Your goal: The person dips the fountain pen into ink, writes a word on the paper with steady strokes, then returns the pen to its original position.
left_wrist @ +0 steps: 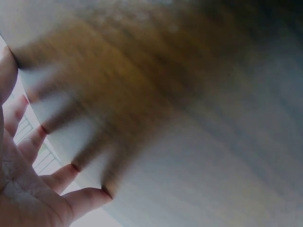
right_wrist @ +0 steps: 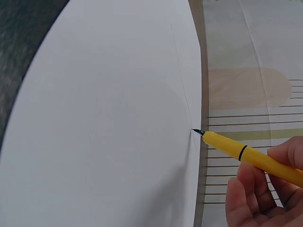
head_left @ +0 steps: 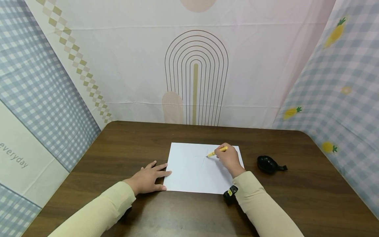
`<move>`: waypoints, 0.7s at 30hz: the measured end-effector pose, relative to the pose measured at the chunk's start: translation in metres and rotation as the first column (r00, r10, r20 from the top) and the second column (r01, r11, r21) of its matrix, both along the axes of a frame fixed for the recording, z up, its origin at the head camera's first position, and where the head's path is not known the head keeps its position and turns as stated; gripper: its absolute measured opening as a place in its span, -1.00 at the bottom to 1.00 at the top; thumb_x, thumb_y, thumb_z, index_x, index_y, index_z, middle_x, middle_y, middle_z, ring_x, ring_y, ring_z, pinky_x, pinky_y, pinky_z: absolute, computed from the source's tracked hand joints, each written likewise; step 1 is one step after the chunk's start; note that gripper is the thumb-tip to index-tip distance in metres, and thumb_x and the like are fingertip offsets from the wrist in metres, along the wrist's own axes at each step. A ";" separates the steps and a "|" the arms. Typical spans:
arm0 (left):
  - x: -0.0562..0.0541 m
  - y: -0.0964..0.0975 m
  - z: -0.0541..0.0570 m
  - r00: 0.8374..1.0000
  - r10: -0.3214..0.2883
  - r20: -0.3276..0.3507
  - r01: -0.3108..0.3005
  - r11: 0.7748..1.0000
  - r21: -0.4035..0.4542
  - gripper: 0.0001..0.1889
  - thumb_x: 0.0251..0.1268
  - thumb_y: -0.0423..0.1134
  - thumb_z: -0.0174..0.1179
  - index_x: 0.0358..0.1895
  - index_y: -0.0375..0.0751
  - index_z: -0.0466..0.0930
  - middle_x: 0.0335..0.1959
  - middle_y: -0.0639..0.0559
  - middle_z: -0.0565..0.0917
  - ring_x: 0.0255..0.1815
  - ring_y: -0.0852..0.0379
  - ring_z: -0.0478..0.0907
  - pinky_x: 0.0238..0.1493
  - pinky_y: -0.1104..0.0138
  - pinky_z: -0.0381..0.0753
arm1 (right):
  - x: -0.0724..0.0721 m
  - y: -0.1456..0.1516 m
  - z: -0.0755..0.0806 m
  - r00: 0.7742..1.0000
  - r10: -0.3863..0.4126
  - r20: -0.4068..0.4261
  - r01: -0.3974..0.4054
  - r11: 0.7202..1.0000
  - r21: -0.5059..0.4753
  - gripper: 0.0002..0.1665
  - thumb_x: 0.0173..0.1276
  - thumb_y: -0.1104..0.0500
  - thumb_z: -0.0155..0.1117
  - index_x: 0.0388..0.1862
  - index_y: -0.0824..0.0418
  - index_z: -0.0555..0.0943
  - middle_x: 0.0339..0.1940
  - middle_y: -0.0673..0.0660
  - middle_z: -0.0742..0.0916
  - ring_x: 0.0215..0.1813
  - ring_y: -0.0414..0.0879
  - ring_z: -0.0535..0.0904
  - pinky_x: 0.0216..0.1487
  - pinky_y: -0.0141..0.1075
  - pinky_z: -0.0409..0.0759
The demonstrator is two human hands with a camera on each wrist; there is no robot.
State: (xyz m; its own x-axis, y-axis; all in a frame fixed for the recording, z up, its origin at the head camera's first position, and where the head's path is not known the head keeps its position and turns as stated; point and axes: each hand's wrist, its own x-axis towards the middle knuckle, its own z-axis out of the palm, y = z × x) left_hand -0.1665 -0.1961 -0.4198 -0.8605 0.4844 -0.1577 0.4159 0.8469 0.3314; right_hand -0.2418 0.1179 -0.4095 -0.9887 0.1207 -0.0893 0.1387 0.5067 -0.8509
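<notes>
A white sheet of paper (head_left: 186,171) lies on the dark wooden table. My right hand (head_left: 229,158) pinches a yellow fountain pen (head_left: 217,151), its dark nib touching the paper right of the middle. In the right wrist view the pen (right_wrist: 241,152) meets a thin line there. Faint thin strokes (head_left: 201,156), one roughly level and one slanting, cross the upper part of the sheet. My left hand (head_left: 148,179) rests with spread fingers at the sheet's left edge. In the left wrist view the fingertips of that hand (left_wrist: 38,184) press on the table or paper; which is unclear.
A glossy black object (head_left: 267,164) with a rounded body and a narrow tail lies on the table to the right of the paper. Behind the table (head_left: 139,131) hangs a patterned cloth (head_left: 133,65), with checked cloth (head_left: 340,98) at both sides.
</notes>
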 end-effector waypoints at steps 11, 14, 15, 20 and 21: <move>0.002 -0.001 0.000 1.000 -0.005 -0.003 0.005 1.000 0.011 -0.37 0.23 0.10 0.26 0.37 0.05 0.42 0.49 -0.05 0.22 0.47 -0.44 0.00 0.11 -0.48 0.12 | 0.006 0.003 0.005 1.000 0.007 0.007 -0.007 0.999 0.044 -0.83 0.29 0.16 0.19 -0.25 0.25 0.57 -0.34 0.18 0.69 -0.36 -0.08 0.47 -0.43 -0.37 0.39; 0.002 -0.001 -0.001 1.000 -0.006 -0.005 0.006 1.000 0.012 -0.37 0.24 0.10 0.26 0.37 0.05 0.42 0.49 -0.05 0.22 0.46 -0.44 0.00 0.11 -0.49 0.12 | 0.007 0.003 0.006 1.000 0.004 0.011 -0.004 0.999 0.048 -0.83 0.29 0.16 0.20 -0.25 0.25 0.57 -0.33 0.18 0.69 -0.34 -0.07 0.48 -0.44 -0.37 0.40; 0.001 -0.001 -0.001 1.000 -0.006 -0.005 0.006 1.000 0.011 -0.37 0.24 0.11 0.26 0.37 0.05 0.42 0.49 -0.05 0.22 0.46 -0.44 0.00 0.11 -0.49 0.13 | 0.008 0.003 0.006 1.000 0.002 0.014 -0.003 0.999 0.051 -0.84 0.29 0.16 0.20 -0.25 0.25 0.57 -0.33 0.18 0.69 -0.34 -0.07 0.48 -0.43 -0.37 0.40; 0.002 -0.001 -0.001 1.000 -0.006 -0.003 0.006 1.000 0.008 -0.37 0.24 0.11 0.26 0.38 0.05 0.42 0.49 -0.05 0.22 0.46 -0.44 0.00 0.11 -0.48 0.13 | 0.011 0.005 0.007 1.000 0.005 0.018 -0.007 0.998 0.070 -0.85 0.30 0.17 0.20 -0.26 0.25 0.56 -0.34 0.18 0.69 -0.33 -0.05 0.49 -0.43 -0.36 0.40; 0.002 -0.001 -0.001 1.000 -0.007 -0.004 0.007 1.000 0.007 -0.37 0.24 0.11 0.26 0.38 0.05 0.42 0.49 -0.05 0.22 0.46 -0.44 0.00 0.11 -0.48 0.13 | 0.012 0.005 0.007 1.000 0.006 0.017 -0.007 0.997 0.071 -0.85 0.30 0.17 0.20 -0.27 0.25 0.56 -0.34 0.18 0.69 -0.33 -0.05 0.49 -0.43 -0.36 0.39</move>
